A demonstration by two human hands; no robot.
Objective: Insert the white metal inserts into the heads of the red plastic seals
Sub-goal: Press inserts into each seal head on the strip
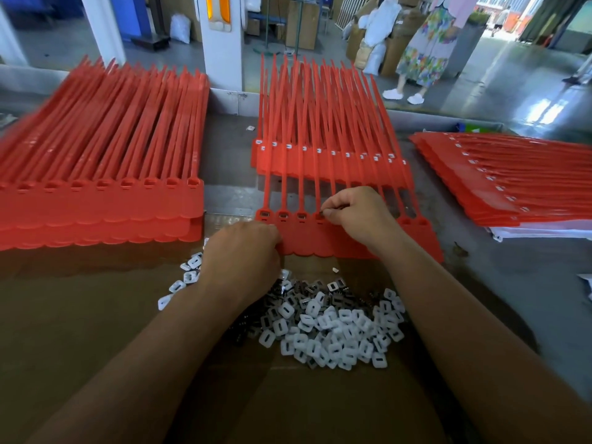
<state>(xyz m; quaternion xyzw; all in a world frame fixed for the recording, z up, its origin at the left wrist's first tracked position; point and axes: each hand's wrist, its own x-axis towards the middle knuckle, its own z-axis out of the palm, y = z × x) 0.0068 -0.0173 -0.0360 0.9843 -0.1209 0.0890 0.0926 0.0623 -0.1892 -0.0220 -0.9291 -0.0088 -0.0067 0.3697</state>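
The right hand (358,216) covers several heads of the red seal strip (320,241), and whatever its fingers (330,210) pinch is too small to make out. The left hand (243,251) hides the strip's near corner and part of the insert pile (333,334).

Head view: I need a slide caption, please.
Right hand presses an insert into a red seal strip steadied by the left hand, above loose inserts.

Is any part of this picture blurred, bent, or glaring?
Head view: the left stack of red plastic seals smears at its far-left edge; wide-angle bending curves the white pillars; daylight glares off the wet-looking floor; the pile of white inserts and both hands stay fairly sharp.
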